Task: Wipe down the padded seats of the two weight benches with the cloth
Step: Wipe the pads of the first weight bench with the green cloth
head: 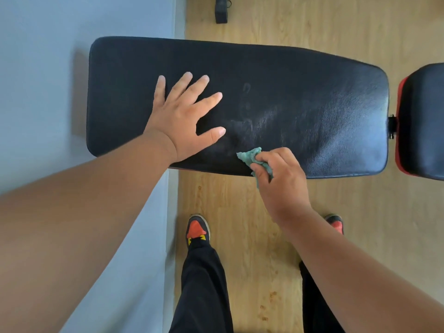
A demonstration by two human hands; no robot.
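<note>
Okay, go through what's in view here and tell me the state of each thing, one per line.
Left hand: open, flat on the pad.
Right hand: fingers curled round the cloth.
Green cloth: bunched, touching the pad's near edge.
Long bench pad: smudged mid-surface.
Second pad: untouched, red-edged.

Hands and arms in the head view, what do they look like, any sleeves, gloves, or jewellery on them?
Both are bare. The left hand and right hand wear no gloves, and no rings or watch show. Both forearms are uncovered as far as the picture reaches, with no sleeve in sight. Nails are short and unpainted. Below are black trousers and black shoes with orange and yellow.
</note>
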